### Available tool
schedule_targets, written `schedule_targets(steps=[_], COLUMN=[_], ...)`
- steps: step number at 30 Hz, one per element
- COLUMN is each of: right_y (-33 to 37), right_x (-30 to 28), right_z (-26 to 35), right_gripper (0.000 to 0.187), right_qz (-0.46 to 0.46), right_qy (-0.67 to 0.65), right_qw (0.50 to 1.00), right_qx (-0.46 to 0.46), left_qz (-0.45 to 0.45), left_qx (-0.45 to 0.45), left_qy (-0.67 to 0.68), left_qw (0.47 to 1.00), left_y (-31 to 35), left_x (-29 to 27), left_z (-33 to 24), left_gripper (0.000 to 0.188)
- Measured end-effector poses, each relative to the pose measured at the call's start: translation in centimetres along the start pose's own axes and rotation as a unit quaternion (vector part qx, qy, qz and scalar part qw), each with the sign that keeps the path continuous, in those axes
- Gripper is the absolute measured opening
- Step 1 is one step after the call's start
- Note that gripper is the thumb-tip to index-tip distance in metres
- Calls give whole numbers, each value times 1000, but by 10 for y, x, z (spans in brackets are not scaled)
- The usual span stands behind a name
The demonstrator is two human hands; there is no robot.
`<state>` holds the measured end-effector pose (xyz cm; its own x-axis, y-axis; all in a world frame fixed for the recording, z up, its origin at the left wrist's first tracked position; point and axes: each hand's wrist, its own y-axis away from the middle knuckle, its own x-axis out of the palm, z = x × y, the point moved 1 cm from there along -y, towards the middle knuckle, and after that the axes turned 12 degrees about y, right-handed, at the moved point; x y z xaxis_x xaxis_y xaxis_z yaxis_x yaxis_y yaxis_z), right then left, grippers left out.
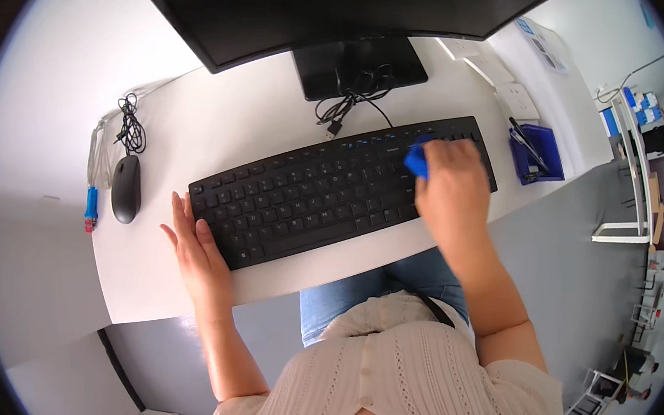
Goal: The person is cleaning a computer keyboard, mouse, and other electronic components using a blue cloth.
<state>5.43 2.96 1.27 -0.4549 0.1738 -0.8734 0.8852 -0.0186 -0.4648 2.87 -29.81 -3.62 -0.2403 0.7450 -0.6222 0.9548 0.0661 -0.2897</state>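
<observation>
A black keyboard [308, 198] lies at a slant on the white desk. My left hand [199, 253] rests against its left end, fingers stretched out and the thumb by the corner keys. Over the number-pad side, my right hand [454, 190] is closed around a small blue cloth [417, 162], pressed to the keys or just above them; which of the two is not clear. Most of the cloth is hidden beneath the fingers, and the right hand is slightly blurred.
A large monitor [371, 5] stands behind the keyboard, with a bundled black cable [351, 106] at its base. To the left sit a black mouse [125, 190] and a blue-ended network cable [91, 207]. A blue tray [538, 156] with pens and a white socket box [516, 102] are on the right.
</observation>
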Motion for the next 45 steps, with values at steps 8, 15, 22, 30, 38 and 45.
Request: schedule_targets(steps=[8,15,22,30,38,45], right_y=[-13,-27,-58,-25,-34,-56], right_x=[-9,-20,-14,-4,-5,-8], right_z=[142,234,188,0,117,240], right_gripper=[13,20,26,36,9,15], right_qz=[-23,-17,48,-26,-21,34], right_qy=[-40,-170,-422,14,-68,-273], right_qw=[989,958,892,999,982,927], right_qx=[-137,-230,-156,-15,-174,-255], left_qz=[4,9,-68,26,61,24], left_qx=[29,-82,-47,-64,9,-72], left_qy=[112,303,379,242,51,302], left_qw=[993,950,922,968,997,950], left_y=[6,5,2,2,6,6], left_x=[-1,-5,-4,-9,-11,-9], left_z=[5,14,26,-6,-9,12], left_gripper=[78,94,84,88,93,68])
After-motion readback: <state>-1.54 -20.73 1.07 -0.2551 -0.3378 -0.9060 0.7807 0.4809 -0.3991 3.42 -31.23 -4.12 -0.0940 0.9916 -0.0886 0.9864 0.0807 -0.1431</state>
